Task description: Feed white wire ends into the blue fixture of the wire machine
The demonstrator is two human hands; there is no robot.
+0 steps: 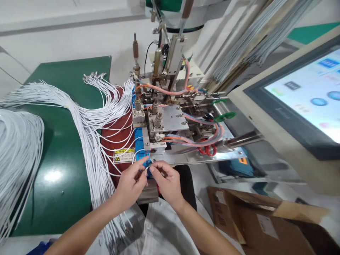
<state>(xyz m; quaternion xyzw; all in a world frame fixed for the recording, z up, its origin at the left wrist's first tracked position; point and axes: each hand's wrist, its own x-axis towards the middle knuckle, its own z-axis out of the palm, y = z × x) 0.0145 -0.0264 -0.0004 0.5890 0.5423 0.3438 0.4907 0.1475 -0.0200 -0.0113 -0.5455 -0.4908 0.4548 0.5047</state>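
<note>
My left hand [130,186] and my right hand [168,181] meet at the near end of a row of blue clamp blocks [139,144] on the machine's edge. Between the fingertips is the end of a thin white wire [147,169]; its very tip is too small to make out. The thumb and fingers of each hand are pinched close together on it. From the blue blocks several white wires run left across a dark red surface [111,136] and join a long bundle of white wires [87,152] beside my left forearm.
The metal machine [170,117], with orange and grey hoses, stands just beyond my hands. A touch screen [305,92] is at the right. A coil of white wires [18,152] lies on the green table [63,170]. An open cardboard box [255,223] sits at lower right.
</note>
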